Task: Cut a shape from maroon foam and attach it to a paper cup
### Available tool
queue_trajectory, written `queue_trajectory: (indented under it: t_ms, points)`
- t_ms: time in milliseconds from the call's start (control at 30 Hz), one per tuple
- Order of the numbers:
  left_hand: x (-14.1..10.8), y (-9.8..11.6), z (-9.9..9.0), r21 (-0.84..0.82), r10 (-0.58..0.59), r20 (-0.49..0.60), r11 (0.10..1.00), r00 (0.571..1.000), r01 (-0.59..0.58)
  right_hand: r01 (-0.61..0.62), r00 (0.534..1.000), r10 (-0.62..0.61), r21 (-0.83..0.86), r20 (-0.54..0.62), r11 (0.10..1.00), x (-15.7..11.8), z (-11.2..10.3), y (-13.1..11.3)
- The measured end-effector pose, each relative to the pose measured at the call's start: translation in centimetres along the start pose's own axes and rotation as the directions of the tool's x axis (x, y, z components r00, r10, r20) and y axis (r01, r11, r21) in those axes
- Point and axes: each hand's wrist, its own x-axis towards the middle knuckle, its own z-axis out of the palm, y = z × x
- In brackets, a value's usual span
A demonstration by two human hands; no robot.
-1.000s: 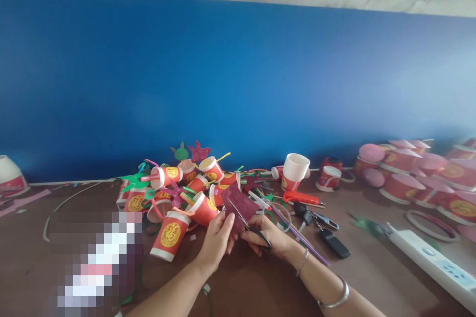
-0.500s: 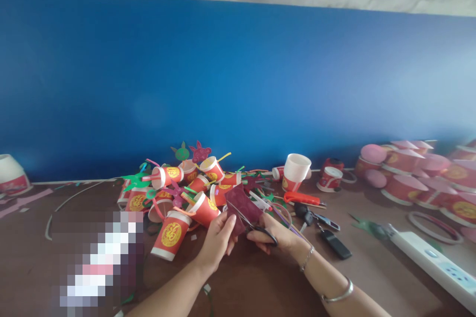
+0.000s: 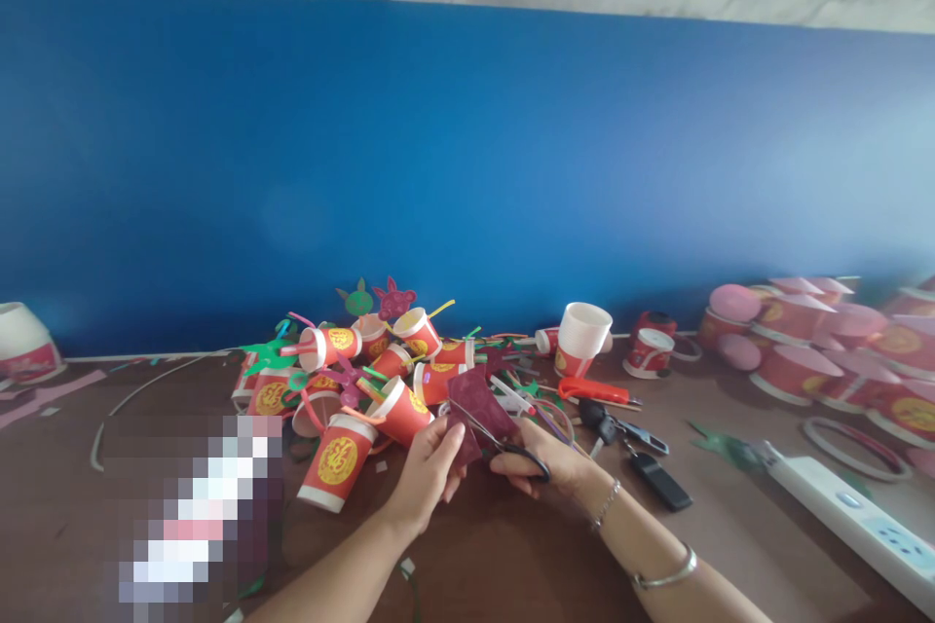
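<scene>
Dark maroon paper (image 3: 482,401) is pinched at its lower left between the thumb and fingers of my left hand (image 3: 432,465). My right hand (image 3: 544,462) is closed around the black-handled scissors (image 3: 526,456), whose blades lie across the paper and point up and left toward my left thumb. Red and white paper cups (image 3: 337,460) with coloured strips are heaped just beyond my left hand. Among them stand a green cut-out face (image 3: 358,302) and a maroon one (image 3: 394,298).
Stacked white cups (image 3: 582,339), an orange-red tool (image 3: 595,391) and keys with a black fob (image 3: 657,480) lie to the right. Farther right are a white power strip (image 3: 851,506) and many pink-topped cups (image 3: 795,372). A blue panel (image 3: 467,156) rises behind.
My right hand and the scissors have shifted slightly to the right, and the maroon paper has tilted a little. My left hand stays nearly in place, still pinching the paper.
</scene>
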Motion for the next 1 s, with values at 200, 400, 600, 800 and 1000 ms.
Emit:
queue_trajectory:
  t_ms: [200, 400, 600, 800, 1000]
  points:
    - [-0.1, 0.3, 0.1, -0.032, -0.013, 0.001, 0.999, 1.000, 0.013, -0.027, 0.998, 0.028, -0.011, 0.049, 1.000, -0.1, -0.7, 0.1]
    - [-0.2, 0.3, 0.1, -0.062, -0.042, -0.024, 0.997, 0.999, 0.041, -0.038, 0.994, 0.038, -0.001, 0.104, 0.999, -0.1, -1.3, 0.4]
    - [-0.2, 0.2, 0.2, -0.102, -0.093, -0.039, 0.991, 0.995, 0.088, -0.041, 0.991, 0.038, 0.016, 0.131, 0.999, -0.2, -1.3, 0.3]
    - [0.0, 0.0, 0.2, -0.117, -0.096, 0.001, 0.989, 0.995, 0.095, -0.026, 0.991, 0.018, 0.058, 0.133, 0.998, 0.0, -1.5, 0.7]
    - [0.1, 0.1, 0.2, -0.142, -0.077, 0.038, 0.986, 0.996, 0.082, 0.027, 0.984, 0.003, 0.166, -0.181, 0.986, 0.1, -0.9, 0.7]
